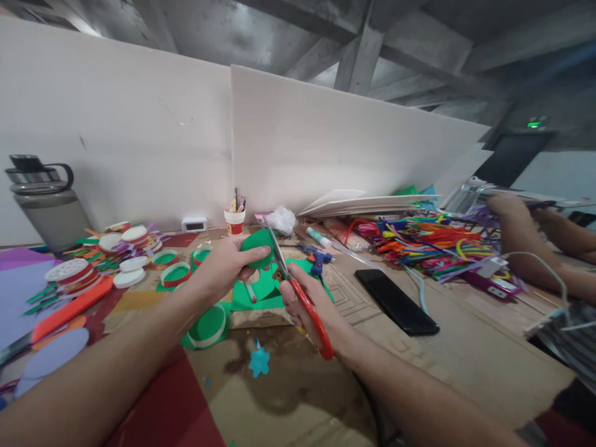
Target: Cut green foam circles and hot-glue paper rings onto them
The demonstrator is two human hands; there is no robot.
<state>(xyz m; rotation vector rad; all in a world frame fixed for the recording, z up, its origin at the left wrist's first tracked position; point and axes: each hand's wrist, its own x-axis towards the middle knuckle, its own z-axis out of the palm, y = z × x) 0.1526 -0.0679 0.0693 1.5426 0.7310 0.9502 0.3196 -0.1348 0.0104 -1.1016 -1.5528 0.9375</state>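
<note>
My left hand [228, 264] pinches a round piece of green paper [257, 243] between thumb and fingers, held up over the table. My right hand [310, 298] is wrapped round the red-handled scissors [313, 316]. Their metal blades point up and away, right beside the right edge of the green piece. Beneath both hands lie more green sheets [261, 290] on the cardboard. Nearer to me on the table is a blue star shape [259, 361]. A white ring on green paper [208, 325] sits below my left wrist.
Several red-and-white rings and lids [176, 274] lie at the left, near a bottle [51, 208]. A blue glue gun [320, 262], a black phone [395, 302] and colourful pipe cleaners [428, 242] are at the right. Another person's arms [526, 239] reach in at the far right.
</note>
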